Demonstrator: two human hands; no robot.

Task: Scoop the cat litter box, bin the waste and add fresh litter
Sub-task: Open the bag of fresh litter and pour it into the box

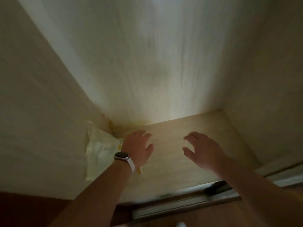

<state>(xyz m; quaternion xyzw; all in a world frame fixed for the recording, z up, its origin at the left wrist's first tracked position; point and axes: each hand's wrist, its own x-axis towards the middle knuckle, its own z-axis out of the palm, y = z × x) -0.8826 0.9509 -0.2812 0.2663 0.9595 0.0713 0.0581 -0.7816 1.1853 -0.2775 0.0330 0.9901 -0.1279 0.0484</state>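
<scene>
Fingers spread, both empty: your left hand (pixel 139 145) overlaps a blurry pale pack (pixel 98 151), maybe litter; right hand (pixel 203 149) further right.

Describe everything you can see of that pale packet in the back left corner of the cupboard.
The packet is pale cream with small yellow marks along its right edge. It looks soft and creased, like thin plastic or paper, though the picture is blurred. It lies along the left wall on the shelf floor, reaching into the stained corner. The left hand and its wrist cover its right edge; whether they touch cannot be told.
</scene>
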